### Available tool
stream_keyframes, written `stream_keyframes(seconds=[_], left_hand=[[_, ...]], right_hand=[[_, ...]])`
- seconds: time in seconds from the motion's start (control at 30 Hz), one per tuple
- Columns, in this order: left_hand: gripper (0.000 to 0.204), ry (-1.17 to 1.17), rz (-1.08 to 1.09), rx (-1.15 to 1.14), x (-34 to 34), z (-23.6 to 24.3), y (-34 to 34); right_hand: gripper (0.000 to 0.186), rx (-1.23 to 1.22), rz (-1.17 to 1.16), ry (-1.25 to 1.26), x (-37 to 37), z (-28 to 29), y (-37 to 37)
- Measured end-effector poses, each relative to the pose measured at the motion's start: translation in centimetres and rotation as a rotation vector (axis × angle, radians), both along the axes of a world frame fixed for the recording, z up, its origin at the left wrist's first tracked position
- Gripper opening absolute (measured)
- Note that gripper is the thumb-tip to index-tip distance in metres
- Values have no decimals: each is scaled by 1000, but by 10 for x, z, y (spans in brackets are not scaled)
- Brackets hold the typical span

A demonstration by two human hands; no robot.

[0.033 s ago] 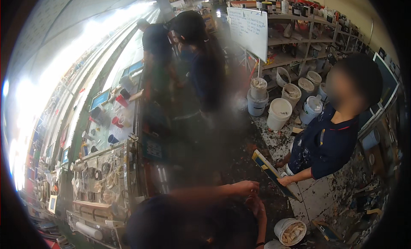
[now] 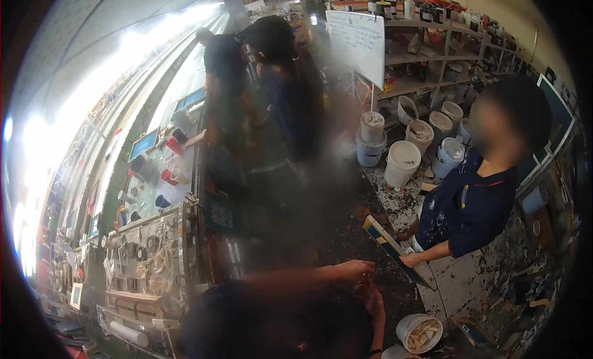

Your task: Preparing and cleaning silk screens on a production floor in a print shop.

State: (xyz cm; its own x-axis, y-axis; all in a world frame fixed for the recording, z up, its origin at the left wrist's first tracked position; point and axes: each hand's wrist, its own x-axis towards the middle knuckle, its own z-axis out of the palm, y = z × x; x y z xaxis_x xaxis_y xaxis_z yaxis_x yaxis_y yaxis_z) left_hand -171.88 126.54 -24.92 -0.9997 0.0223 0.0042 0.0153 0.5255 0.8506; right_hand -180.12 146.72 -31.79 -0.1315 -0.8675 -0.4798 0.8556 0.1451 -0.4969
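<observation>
My left forearm reaches across the bottom of the view, and my left hand (image 2: 354,271) is closed, its fingers curled. Close below it is my right hand (image 2: 369,295), its fingers bent inward toward the left. The two hands meet or nearly touch in front of my dark shirt. Whatever they may hold is too small or hidden to make out. Nearest to them, a co-worker on the right grips a framed panel (image 2: 395,251) with yellow and dark green parts, tilted downward. Below my right hand stands a white bucket (image 2: 403,327) with pale scraps in it.
Several paint-crusted buckets (image 2: 403,164) stand beyond the co-worker, before shelves (image 2: 426,87) of containers and a whiteboard (image 2: 357,47). On the left runs a long glass-topped table (image 2: 148,201) with cups and frames. Two other people (image 2: 284,93) work beside it. Paint spatters the floor (image 2: 460,285).
</observation>
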Motion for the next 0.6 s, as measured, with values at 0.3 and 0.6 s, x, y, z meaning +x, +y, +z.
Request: stream_keyframes(seconds=[0.3, 0.6], left_hand=[[11, 159, -30, -209, -12, 32, 7], [15, -26, 80, -128, -39, 81, 19]], right_hand=[[59, -240, -41, -78, 1, -8, 8], [52, -146, -244, 176, -29, 108, 0]])
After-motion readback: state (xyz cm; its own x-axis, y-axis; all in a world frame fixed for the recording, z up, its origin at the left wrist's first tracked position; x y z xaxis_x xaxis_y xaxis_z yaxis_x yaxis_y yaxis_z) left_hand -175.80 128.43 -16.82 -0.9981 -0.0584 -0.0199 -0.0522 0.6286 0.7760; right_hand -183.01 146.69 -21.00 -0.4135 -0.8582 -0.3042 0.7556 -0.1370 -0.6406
